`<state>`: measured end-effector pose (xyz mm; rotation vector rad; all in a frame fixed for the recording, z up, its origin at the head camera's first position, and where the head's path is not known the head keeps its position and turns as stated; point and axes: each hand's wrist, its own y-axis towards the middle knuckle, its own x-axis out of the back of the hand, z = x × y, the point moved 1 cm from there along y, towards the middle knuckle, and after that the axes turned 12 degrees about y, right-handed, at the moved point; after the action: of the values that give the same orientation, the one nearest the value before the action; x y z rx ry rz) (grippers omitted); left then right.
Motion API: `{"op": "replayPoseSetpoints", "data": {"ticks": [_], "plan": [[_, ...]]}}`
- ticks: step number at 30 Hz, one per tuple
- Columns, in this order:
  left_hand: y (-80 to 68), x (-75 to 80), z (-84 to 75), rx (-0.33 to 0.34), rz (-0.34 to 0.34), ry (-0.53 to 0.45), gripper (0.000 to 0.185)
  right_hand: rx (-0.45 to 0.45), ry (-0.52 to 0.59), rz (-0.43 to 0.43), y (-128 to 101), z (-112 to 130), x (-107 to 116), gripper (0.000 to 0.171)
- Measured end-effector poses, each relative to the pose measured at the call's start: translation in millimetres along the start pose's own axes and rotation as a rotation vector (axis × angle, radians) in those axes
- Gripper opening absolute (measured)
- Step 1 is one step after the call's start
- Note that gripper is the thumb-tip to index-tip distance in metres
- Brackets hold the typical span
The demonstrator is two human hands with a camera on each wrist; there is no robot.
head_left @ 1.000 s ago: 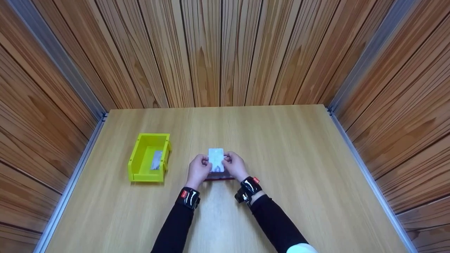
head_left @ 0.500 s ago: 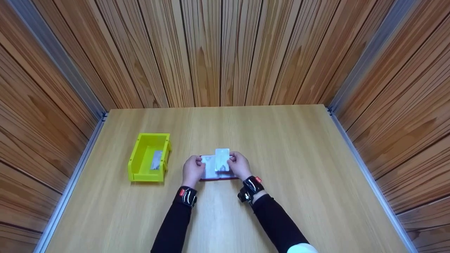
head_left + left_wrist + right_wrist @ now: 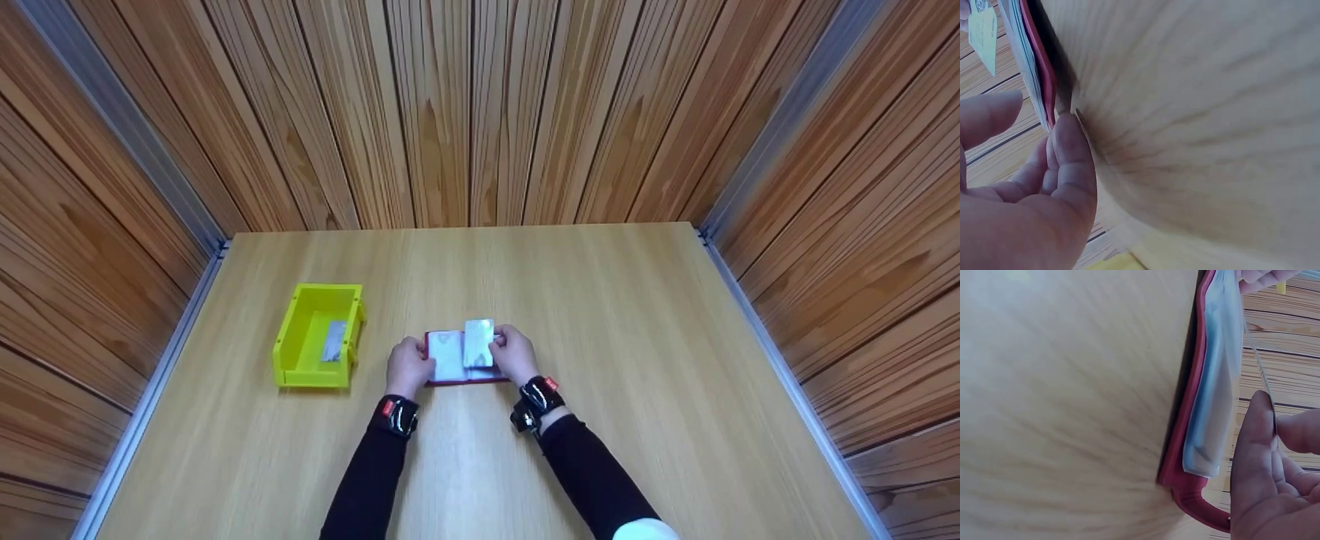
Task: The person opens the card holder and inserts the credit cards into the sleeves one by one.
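Looking down from the head view, a red card holder point(image 3: 457, 360) lies open on the wooden table point(image 3: 637, 360), just below the middle of the frame, with clear sleeves showing inside. The left hand point(image 3: 407, 367) sits at its left edge with fingers curled against the cover, and the right hand point(image 3: 514, 354) is at the right edge, pinching a pale card point(image 3: 478, 343) that stands over the right-hand page. Off to the left of the frame there's a yellow bin point(image 3: 319, 335) with a small flat silvery thing lying in it, well apart from the hands. Black sleeves and dark wrist bands run down to the bottom edge. In the left wrist view, the holder's red cover point(image 3: 1039, 56) and the sleeve edges are in the upper left, and the left fingertips point(image 3: 1069, 140) are tucked right under that edge where it meets the table, thumb close above, so it's clamped lightly on the holder. In the right wrist view, the red cover point(image 3: 1190, 410) runs down the middle with the bluish sleeves point(image 3: 1216, 382) stacked on it, and at the right the thumb point(image 3: 1255, 455) and fingers are closed on the thin card, seen edge-on.
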<state>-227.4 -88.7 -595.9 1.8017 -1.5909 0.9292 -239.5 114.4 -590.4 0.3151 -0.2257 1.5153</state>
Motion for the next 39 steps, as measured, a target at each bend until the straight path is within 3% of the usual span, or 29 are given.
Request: {"op": "replayPoseSetpoints", "data": {"ticks": [12,20,27,39], "plan": [[0.4,-0.6,0.5,0.021,0.029,0.000,0.024,-0.026,-0.018,0.015,-0.9,-2.9,-1.5,0.023],[0.1,-1.2,1.0,0.021,0.010,0.016,0.025,-0.058,-0.025,0.023,-0.1,-3.3,-1.4,0.025],[1.1,-2.5,1.1,0.055,0.035,0.011,0.026,-0.032,-0.045,0.031,0.1,-3.0,-2.7,0.022],[0.6,-2.7,0.8,0.020,0.002,0.062,0.023,-0.019,-0.112,0.059,-2.9,0.5,-5.9,0.025]]}}
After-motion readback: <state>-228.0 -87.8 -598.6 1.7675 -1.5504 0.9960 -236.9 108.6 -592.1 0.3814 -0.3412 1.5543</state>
